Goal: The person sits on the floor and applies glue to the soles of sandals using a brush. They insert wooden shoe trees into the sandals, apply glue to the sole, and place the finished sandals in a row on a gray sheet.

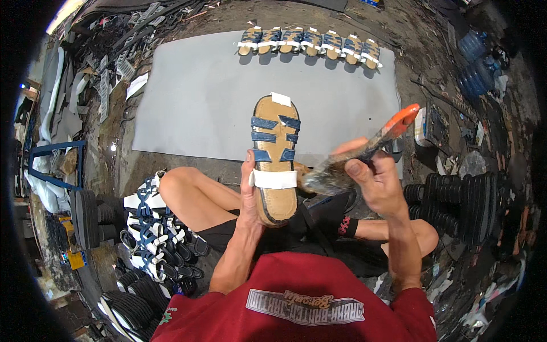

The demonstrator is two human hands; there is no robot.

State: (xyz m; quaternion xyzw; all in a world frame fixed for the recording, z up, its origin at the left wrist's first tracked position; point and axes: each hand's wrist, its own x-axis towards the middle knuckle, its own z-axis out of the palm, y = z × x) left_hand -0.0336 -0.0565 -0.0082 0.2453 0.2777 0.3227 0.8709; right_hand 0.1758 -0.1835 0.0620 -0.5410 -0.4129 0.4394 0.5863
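Upright in my left hand (249, 196) is a sandal (274, 219) with a tan footbed, blue straps and a wide white strap across the lower part. My left fingers wrap its left edge, and a white tab (280, 98) sticks up at the top end. My right hand (376, 176) is closed around a grimy flat tool (330, 176) with an orange-red handle end. The tool's wide end is blurred and close to the sandal's right side, so I cannot tell whether they touch.
A grey sheet (194, 97) lies ahead, with a row of several similar sandals (311, 43) along its far right edge. Strapped uppers (156, 228) are heaped at my left. Black soles stand stacked at left (85, 219) and right (478, 208). Blue plastic bottles (474, 77) lie far right.
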